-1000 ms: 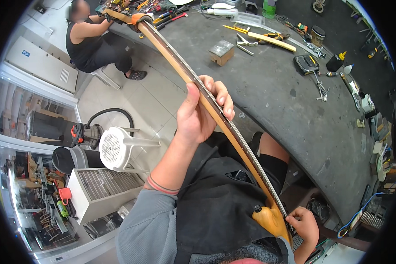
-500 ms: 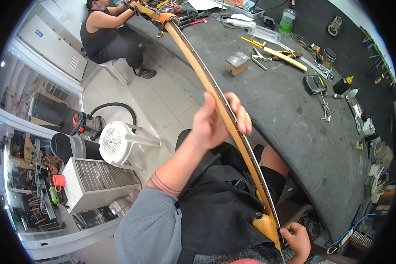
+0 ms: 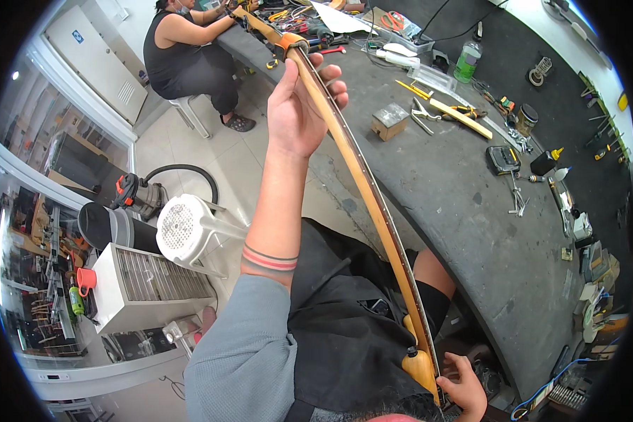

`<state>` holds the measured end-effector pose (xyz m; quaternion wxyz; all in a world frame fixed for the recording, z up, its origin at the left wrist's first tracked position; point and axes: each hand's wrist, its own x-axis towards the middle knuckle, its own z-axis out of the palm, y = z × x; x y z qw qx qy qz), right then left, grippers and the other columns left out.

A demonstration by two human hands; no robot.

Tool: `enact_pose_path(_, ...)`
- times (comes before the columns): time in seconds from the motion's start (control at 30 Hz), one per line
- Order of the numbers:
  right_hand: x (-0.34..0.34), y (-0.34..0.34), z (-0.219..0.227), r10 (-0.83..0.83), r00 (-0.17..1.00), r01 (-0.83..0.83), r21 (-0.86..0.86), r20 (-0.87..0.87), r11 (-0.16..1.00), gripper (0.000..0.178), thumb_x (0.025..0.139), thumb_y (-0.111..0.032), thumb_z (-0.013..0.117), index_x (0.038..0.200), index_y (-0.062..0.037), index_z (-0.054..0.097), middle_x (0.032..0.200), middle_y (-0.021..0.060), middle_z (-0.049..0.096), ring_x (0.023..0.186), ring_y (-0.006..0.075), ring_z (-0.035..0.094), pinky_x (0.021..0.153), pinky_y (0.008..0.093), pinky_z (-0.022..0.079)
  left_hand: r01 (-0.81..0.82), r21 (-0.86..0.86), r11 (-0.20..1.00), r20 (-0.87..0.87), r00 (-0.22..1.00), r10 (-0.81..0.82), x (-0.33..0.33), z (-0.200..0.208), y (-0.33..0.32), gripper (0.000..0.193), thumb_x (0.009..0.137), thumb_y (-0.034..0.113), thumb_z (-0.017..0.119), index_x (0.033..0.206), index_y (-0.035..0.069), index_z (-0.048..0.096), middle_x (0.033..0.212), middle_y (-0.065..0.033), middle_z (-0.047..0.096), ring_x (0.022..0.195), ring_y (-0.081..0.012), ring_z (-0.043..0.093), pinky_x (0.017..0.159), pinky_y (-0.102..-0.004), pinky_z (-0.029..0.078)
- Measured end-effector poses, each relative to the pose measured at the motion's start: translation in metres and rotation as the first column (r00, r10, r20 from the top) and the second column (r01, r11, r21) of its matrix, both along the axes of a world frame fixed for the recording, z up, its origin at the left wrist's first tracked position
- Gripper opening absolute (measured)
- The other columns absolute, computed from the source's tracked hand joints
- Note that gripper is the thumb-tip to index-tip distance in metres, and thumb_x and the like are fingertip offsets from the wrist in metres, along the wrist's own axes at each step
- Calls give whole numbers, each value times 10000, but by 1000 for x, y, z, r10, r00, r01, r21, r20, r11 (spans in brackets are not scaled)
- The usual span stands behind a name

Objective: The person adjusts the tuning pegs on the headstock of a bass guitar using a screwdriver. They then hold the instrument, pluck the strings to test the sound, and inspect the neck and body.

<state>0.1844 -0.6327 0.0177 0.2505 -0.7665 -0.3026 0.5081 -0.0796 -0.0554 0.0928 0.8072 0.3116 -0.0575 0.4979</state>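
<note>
A wooden guitar lies slantwise across my lap, its long neck running up and away to the left. High on that neck, my left hand is closed around it, thumb on one side and fingertips over the fretboard. Just beyond the hand, an orange and dark band wraps the neck below the headstock. My right hand is beside the strings at the body end, thumb touching the edge there and index finger lifted apart from it. Part of the guitar body shows against my black apron.
On the grey workbench to my right are a small block, pliers, a tape measure and a green bottle. A white stool and a vacuum cleaner stand left. Another person sits at the far end.
My left hand has slid up the neck, from its middle to just below the orange band. My right thumb and index finger have moved apart beside the strings. The view has shifted slightly.
</note>
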Motion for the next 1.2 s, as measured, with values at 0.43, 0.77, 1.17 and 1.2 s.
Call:
enact_pose_path(0.43,36,-13,-30,284,953,-294,-99,-104,951,379,1052,-180,770,1375,-35,633,1455,132,589,1237,228,610,1038,356,501,4,148,989,-290,956,40,-25,-2,15,501,1149,550,493,1254,83,640,1194,-217,740,1123,-367,733,998,-567,600)
enact_pose_path(0.77,39,-47,-63,111,990,-118,-83,-90,990,550,1050,-195,780,1521,-42,540,1415,175,657,1283,283,610,1065,432,519,19,224,974,-184,983,23,-40,-24,1,420,1172,447,488,1418,110,544,1165,-120,671,1181,-345,713,1042,-639,587)
enact_pose_path(1.17,27,-14,-24,-53,986,16,-226,-160,974,590,945,-242,863,1428,-8,618,1319,120,689,1203,225,670,1053,384,528,53,165,985,-233,972,-13,-29,-14,-28,611,1152,587,407,1588,159,394,1104,-92,564,1024,-260,684,944,-643,628)
enact_pose_path(1.2,27,-14,-25,-54,986,19,-217,-158,976,583,940,-246,871,1411,-9,623,1302,123,702,1195,225,673,1051,387,529,57,164,985,-225,974,-19,-28,-15,-28,617,1152,594,397,1586,156,401,1097,-98,560,1008,-255,674,907,-627,644)
